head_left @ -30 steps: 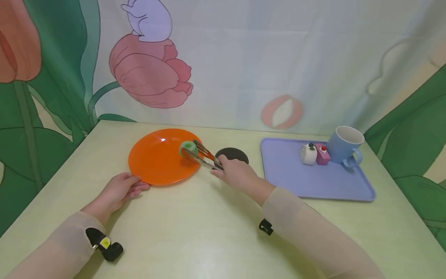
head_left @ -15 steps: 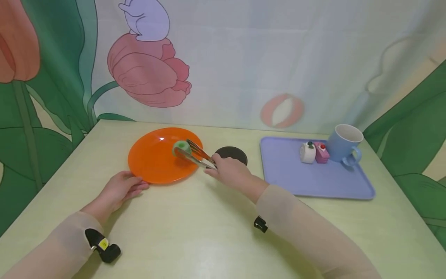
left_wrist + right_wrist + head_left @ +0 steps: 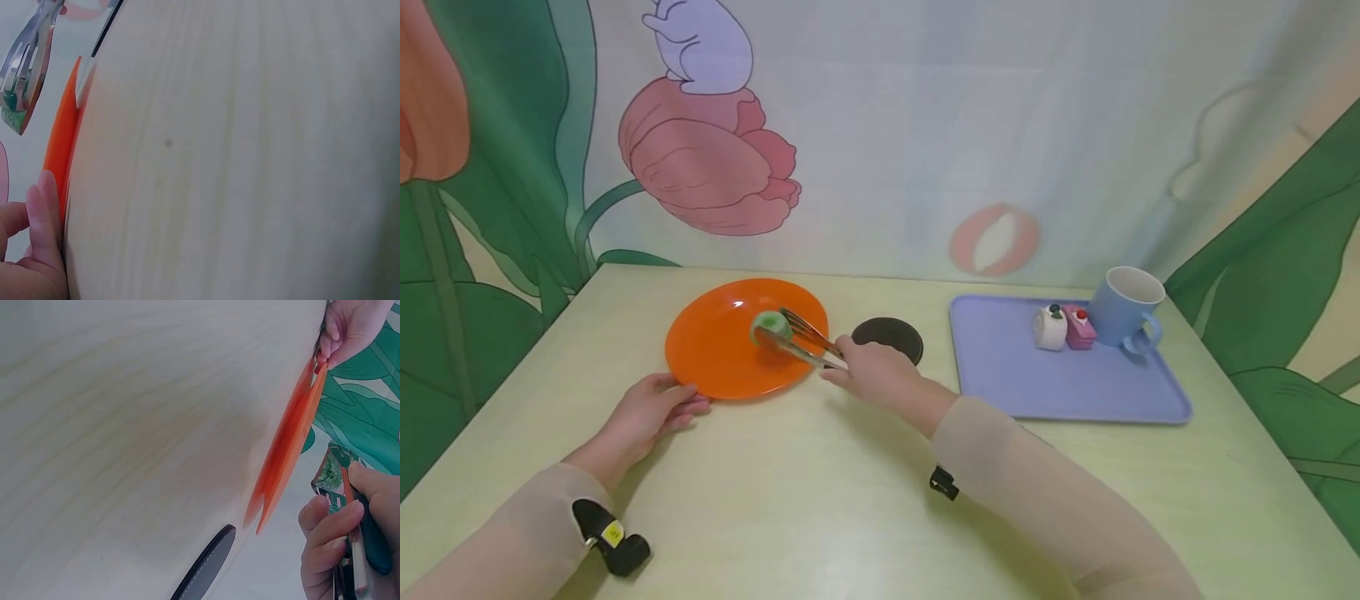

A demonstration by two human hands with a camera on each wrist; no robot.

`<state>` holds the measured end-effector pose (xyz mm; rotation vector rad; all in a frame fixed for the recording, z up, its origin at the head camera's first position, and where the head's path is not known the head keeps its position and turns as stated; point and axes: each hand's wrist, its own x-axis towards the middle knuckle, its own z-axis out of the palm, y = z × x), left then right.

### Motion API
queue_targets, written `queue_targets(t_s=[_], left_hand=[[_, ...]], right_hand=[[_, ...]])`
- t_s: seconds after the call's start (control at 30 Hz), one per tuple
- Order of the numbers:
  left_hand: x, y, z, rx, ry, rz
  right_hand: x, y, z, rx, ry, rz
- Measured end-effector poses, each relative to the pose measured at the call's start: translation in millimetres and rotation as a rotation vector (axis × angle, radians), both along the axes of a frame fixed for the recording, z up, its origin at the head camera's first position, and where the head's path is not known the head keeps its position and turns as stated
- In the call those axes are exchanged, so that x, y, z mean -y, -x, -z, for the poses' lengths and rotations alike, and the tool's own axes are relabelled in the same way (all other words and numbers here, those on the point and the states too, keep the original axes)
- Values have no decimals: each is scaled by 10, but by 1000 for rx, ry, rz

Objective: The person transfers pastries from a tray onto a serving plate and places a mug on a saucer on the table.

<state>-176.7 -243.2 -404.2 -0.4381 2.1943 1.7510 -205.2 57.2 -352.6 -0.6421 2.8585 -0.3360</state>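
Gripping tongs, the right hand held the green cake leftward, above the plate; the left hand pinched the near-left rim.

Indoor set-up, room type unclear: one pale bench, backed by cloth printed with flowers, leaves

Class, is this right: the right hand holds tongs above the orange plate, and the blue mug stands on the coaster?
No: the head view shows the blue mug on the lavender tray, not the coaster. The right hand holds tongs above the orange plate.
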Motion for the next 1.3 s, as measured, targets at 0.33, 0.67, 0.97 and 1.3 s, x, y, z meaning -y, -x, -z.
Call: queue_targets(t_s=[0.33,0.67,0.97,1.3], left_hand=[[36,-18,9,0,-25,-3],[36,-20,0,6,-47,-3],[41,0,9,8,-71,18],[27,-4,-14,19,-80,14]], right_hand=[[124,28,21,6,-11,-10],[274,41,25,34,-41,-21],[391,93,24,66,-59,-28],[521,114,40,96,-79,-14]])
